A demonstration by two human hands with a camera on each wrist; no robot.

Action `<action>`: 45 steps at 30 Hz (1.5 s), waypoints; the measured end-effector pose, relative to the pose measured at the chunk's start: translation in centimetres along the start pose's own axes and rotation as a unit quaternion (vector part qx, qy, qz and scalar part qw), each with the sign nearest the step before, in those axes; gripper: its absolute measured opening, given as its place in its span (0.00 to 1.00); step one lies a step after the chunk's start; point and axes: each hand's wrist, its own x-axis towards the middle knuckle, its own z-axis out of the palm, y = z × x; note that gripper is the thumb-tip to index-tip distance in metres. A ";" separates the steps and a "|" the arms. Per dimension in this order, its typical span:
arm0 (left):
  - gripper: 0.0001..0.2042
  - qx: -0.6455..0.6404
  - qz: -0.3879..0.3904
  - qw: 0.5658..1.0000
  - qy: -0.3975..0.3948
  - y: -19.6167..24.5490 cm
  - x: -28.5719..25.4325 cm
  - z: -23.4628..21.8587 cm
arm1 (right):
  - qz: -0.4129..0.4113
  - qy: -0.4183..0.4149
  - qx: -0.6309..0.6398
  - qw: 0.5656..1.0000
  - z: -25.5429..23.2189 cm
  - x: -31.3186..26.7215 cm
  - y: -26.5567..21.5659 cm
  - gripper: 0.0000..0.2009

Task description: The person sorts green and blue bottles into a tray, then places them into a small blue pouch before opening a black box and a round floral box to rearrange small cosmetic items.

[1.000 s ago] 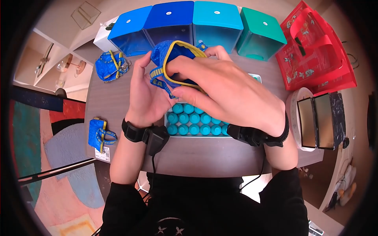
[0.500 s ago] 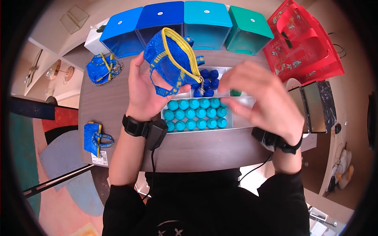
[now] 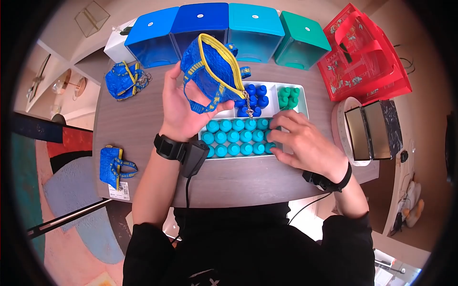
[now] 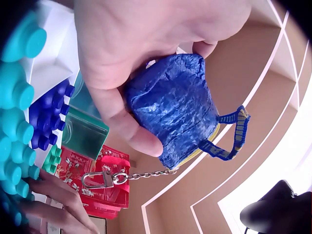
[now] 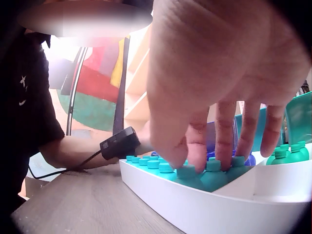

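My left hand (image 3: 177,109) holds up a small blue zip pouch (image 4: 170,102) with yellow trim and strap handles, its mouth unzipped. A chain (image 4: 148,174) with a metal clasp (image 4: 97,179) hangs from one corner. Below stands a white divided tray (image 5: 161,204) with rows of teal bottles (image 3: 233,137), dark blue bottles (image 3: 252,99) and green bottles (image 3: 289,97). Over the right end of the teal rows is my right hand (image 3: 310,145), fingers spread and reaching down. Its thumb and fingertips are right at the caps of the end bottles (image 5: 213,178).
Across the back stand a light blue box (image 3: 151,40), a dark blue box (image 3: 200,28), a turquoise box (image 3: 255,35) and a green box (image 3: 305,40). Red bags (image 3: 365,62) and a black-framed panel (image 3: 381,131) are at right. Two more blue pouches (image 3: 112,164) lie at left.
My right hand has come out of the pouch, swung right and lowered to the end teal bottles. The left hand keeps hold of the pouch, now with its mouth in clear view.
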 end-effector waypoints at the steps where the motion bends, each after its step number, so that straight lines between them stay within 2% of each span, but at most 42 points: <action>1: 0.37 -0.001 0.002 1.000 -0.001 0.0 0.0 0.0 | -0.013 -0.006 -0.001 1.000 0.0 0.1 0.1 0.12; 2: 0.37 -0.001 0.002 1.000 -0.001 -0.1 -0.1 0.3 | -0.013 -0.006 0.000 1.000 -0.1 0.1 0.2 0.12; 4: 0.32 0.070 0.015 0.994 0.083 -0.3 -0.1 1.0 | -0.015 -0.035 0.002 0.999 -0.3 0.2 0.2 0.12; 14: 0.32 0.061 0.012 0.995 0.081 -0.2 -0.1 1.1 | -0.028 -0.068 0.003 0.997 -0.6 0.3 0.6 0.13; 32: 0.32 0.061 0.009 0.994 0.091 -0.1 -0.1 1.1 | 0.005 -0.041 0.038 0.998 -3.0 0.1 -0.7 0.10; 38: 0.33 0.067 0.005 0.994 0.083 -0.2 0.0 0.9 | -0.008 0.000 0.053 0.999 -4.1 -0.4 -0.4 0.11; 40: 0.33 0.066 -0.002 0.994 0.089 -0.2 0.1 1.0 | -0.003 0.059 0.064 0.996 -5.0 -0.6 -0.1 0.11; 41: 0.33 0.066 -0.002 0.994 0.087 -0.3 0.2 1.0 | -0.003 0.060 0.062 0.996 -5.5 -0.6 -0.1 0.11; 44: 0.34 0.095 -0.017 0.989 0.108 -0.6 0.4 1.1 | -0.001 0.161 0.002 0.987 -7.1 -0.2 -0.5 0.13; 45: 0.34 0.096 -0.018 0.989 0.107 -0.6 0.4 0.9 | 0.000 0.163 0.002 0.987 -7.4 0.2 -0.8 0.13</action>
